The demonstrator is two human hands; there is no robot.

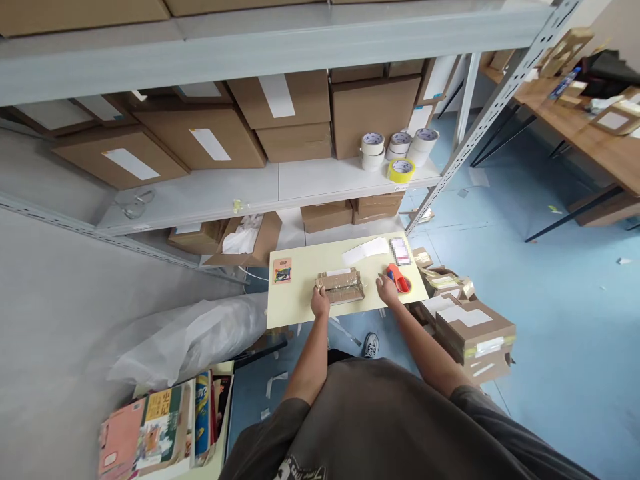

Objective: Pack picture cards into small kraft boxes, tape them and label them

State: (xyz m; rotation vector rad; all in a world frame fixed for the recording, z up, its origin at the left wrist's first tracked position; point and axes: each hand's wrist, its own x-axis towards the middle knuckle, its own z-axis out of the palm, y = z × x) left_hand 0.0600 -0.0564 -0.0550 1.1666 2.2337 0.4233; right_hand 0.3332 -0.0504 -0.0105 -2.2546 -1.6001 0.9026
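Note:
A small cardboard package with clear tape across it lies on the pale yellow board. My left hand holds the package at its left end, fingers closed on its edge. My right hand is at the left side of a red tape dispenser; its fingers are partly hidden, and whether they grip the dispenser is unclear. A white paper strip and a printed label sheet lie behind the dispenser. At the board's left sits a small colourful card.
Metal shelves with boxes and tape rolls stand ahead. Cardboard boxes are on the floor at right. Plastic wrap and books lie at left. A wooden table stands far right.

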